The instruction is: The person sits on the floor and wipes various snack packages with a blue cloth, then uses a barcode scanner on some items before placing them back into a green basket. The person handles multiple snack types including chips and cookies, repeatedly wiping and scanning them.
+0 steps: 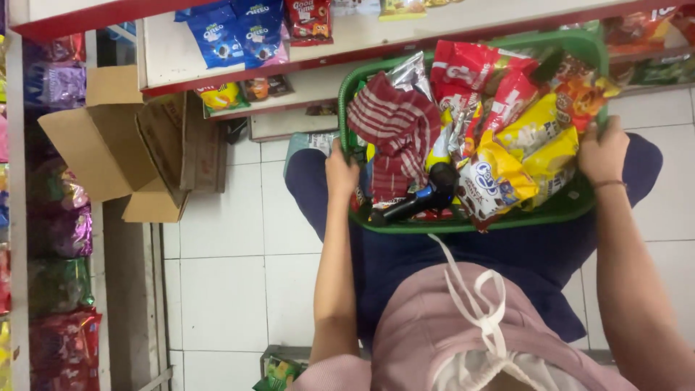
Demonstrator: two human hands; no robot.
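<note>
Head view, both hands' grip on green basket (579, 45), red and yellow snack packets (507, 123) inside

Bright, even light (slight blur)

- basket (572, 206) resting across the lap, held at both side rims: left hand (340, 172) on the left rim, right hand (602, 152) on the right rim.
- snack packets (507, 137) heaped inside the basket, filling its middle and right.
- folded cloth (394, 134) in the basket's left part, on top of the packets.
- handled tool (423, 195) lying just below the cloth, at the near-left of the basket.
- shelf (217, 72) beyond the basket, biscuit packs (235, 36) on it to the upper left.
- open cardboard box (116, 145) on the floor, well left of the basket.
- bagged goods rack (58, 239) along the far left edge.
</note>
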